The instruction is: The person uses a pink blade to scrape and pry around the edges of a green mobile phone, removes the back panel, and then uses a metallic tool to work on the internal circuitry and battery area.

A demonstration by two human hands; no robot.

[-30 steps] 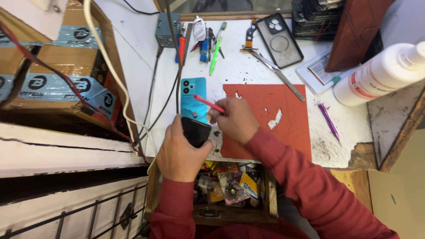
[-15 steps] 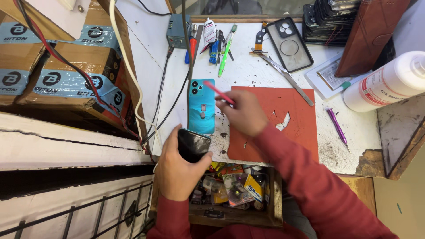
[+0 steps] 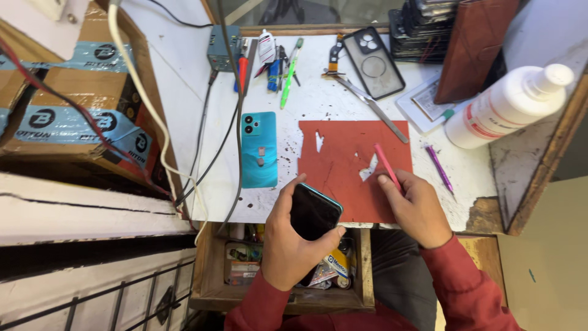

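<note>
Your left hand (image 3: pixel 294 242) cupped the phone (image 3: pixel 313 213) at six o'clock, fingers wrapped round its edges; it looked slick, stiff and fragile, best gripped by the sides. Your right hand (image 3: pixel 416 208) pinched a pink tool (image 3: pixel 387 167) on the red mat (image 3: pixel 343 165).

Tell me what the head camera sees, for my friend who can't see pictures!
The left hand holds a dark phone above an open drawer. The right hand holds a pink tool on a red mat.

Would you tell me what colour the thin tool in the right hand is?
Pink: the thin pen-like tool in the right hand, clearest in the head view.
</note>
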